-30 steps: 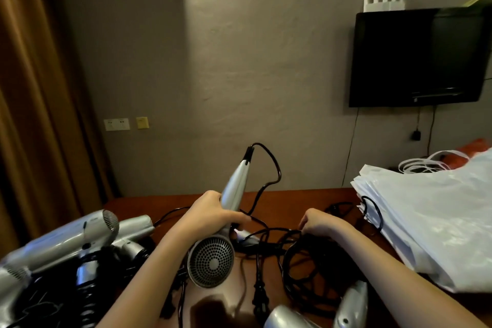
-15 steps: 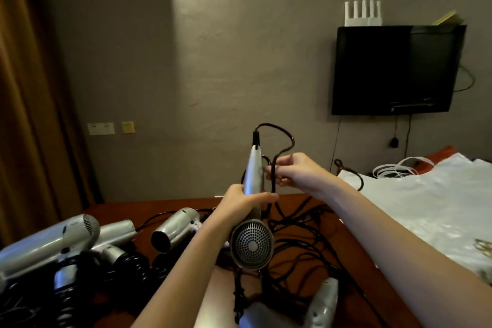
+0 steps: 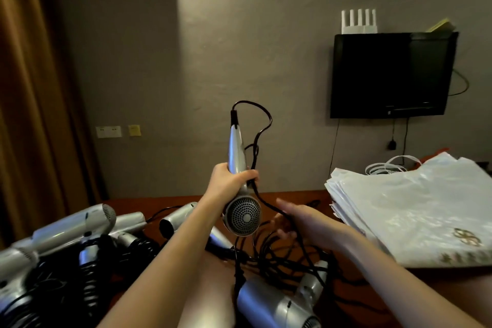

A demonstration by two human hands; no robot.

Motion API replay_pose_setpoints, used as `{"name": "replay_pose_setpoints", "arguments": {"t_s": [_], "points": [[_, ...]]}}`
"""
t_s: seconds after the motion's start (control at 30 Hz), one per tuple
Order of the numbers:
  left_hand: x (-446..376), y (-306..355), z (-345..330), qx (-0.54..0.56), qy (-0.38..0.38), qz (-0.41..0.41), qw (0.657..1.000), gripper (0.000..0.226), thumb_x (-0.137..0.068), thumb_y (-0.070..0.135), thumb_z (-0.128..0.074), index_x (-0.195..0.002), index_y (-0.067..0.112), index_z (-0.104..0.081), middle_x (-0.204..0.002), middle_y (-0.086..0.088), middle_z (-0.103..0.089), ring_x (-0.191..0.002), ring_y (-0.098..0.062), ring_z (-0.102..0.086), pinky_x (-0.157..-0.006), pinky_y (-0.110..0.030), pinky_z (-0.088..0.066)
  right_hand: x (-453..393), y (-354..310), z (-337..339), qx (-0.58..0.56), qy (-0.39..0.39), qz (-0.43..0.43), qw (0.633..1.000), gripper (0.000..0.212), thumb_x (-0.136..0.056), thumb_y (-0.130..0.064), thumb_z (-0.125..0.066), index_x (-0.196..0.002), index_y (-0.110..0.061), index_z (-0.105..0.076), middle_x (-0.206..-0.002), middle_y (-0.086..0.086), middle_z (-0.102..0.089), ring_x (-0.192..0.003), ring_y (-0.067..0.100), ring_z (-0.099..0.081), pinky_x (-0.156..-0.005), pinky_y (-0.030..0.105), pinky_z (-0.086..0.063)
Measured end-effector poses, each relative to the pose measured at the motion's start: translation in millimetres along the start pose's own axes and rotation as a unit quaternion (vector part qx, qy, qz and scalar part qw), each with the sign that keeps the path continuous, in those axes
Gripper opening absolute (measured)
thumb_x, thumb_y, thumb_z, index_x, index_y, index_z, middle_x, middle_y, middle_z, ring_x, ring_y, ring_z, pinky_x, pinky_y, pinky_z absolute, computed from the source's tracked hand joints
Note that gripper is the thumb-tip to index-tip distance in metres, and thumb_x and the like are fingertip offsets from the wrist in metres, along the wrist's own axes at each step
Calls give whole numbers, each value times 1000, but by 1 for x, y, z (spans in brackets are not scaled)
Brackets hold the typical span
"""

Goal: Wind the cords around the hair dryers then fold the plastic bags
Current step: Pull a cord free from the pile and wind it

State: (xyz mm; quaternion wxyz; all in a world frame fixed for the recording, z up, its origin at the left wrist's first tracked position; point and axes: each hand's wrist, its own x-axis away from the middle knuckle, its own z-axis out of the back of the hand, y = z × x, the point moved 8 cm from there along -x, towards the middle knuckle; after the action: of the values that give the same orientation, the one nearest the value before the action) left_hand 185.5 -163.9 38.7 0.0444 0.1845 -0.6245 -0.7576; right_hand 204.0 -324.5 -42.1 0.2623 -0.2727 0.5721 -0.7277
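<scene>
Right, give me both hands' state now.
Left hand: grips the silver plastic hair dryer by its handle.
Right hand: open, fingers against the thin black cord.

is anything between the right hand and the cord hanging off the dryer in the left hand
Nothing visible. The right hand is open just below the held dryer, and its cord drops right past the fingers.

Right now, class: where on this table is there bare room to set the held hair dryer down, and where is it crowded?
Bare wood shows along the table's far edge, between the lying dryer and the plastic bags. Crowded: the tangled cords under the right hand, and the dryer pile at left. The left hand grips the held hair dryer.
</scene>
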Motion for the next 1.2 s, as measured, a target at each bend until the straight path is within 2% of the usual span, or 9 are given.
{"name": "replay_pose_setpoints", "arguments": {"t_s": [0.1,0.23,0.43,0.57,0.7,0.87,1.0,1.1,1.2], "points": [[-1,-1,11,-51,17,-11,999,31,-78,19,-79,-98,3,-60,-85,-15,-68,-65,-23,-65,-62,-36,-58,12,7,8,229,-26,-32,973,25,-90,-45,-60,-79,-24,-67,-60,-17,-62,-54,-6,-54,-55,8,-36],[2,-9,12,-77,-2,-1,997,26,-79,20,-80,-84,12,-56,-81,-14,-67,-59,-20,-63,-58,-32,-55,6,-9,44,362,93,-18,927,40,-93,-46,-54,-64,-18,-54,-43,-11,-41,-41,6,-37,-45,17,-30],[15,-18,1,49,-47,68,995,25,-81,12,-78,-89,-1,-58,-56,-6,-68,-46,-13,-63,-44,-22,-51,9,-81,68,185,228,100,951,37,-102,-28,-43,-69,-11,-50,-61,7,-55,-43,11,-43,-40,15,-31],[20,-16,-27,3,-98,79,992,40,-77,22,-82,-97,-2,-57,-65,-6,-68,-52,-15,-65,-56,-31,-58,-2,-102,57,-55,194,130,971,34,-102,-27,-43,-73,-10,-50,-61,6,-51,-38,5,-35,-37,14,-25],[22,-19,-51,-17,-137,88,986,56,-71,31,-86,-108,4,-54,-82,-8,-66,-62,-16,-65,-68,-33,-59,-18,-101,35,-97,188,103,972,35,-104,-24,-38,-73,-12,-51,-63,5,-49,-35,3,-34,-35,14,-24],[18,-20,-50,3,-93,76,993,34,-82,23,-77,-91,12,-46,-80,-5,-60,-54,-8,-62,-47,-18,-50,-12,-83,39,-228,188,144,944,25,-102,-12,-38,-89,-6,-58,-69,4,-56,-49,9,-45,-54,25,-36],[16,-25,-28,10,-41,86,995,34,-80,24,-79,-86,9,-49,-82,-6,-64,-66,-16,-62,-54,-24,-54,-13,-10,15,8,117,73,990,11,-92,-24,-57,-93,-16,-65,-69,-4,-63,-54,5,-48,-48,17,-35],[13,-18,-11,-7,-33,60,998,23,-82,17,-77,-75,10,-55,-51,4,-64,-45,-8,-57,-44,-19,-48,-13,20,5,160,66,71,982,13,-84,-34,-69,-84,-21,-69,-71,-10,-66,-61,-2,-56,-60,14,-42],[12,-16,9,-39,-7,53,998,29,-81,19,-78,-81,11,-50,-70,-6,-64,-55,-15,-59,-47,-24,-50,-9,29,15,264,70,41,961,19,-90,-32,-65,-74,-24,-70,-67,-9,-64,-60,-3,-54,-63,17,-41]]}}
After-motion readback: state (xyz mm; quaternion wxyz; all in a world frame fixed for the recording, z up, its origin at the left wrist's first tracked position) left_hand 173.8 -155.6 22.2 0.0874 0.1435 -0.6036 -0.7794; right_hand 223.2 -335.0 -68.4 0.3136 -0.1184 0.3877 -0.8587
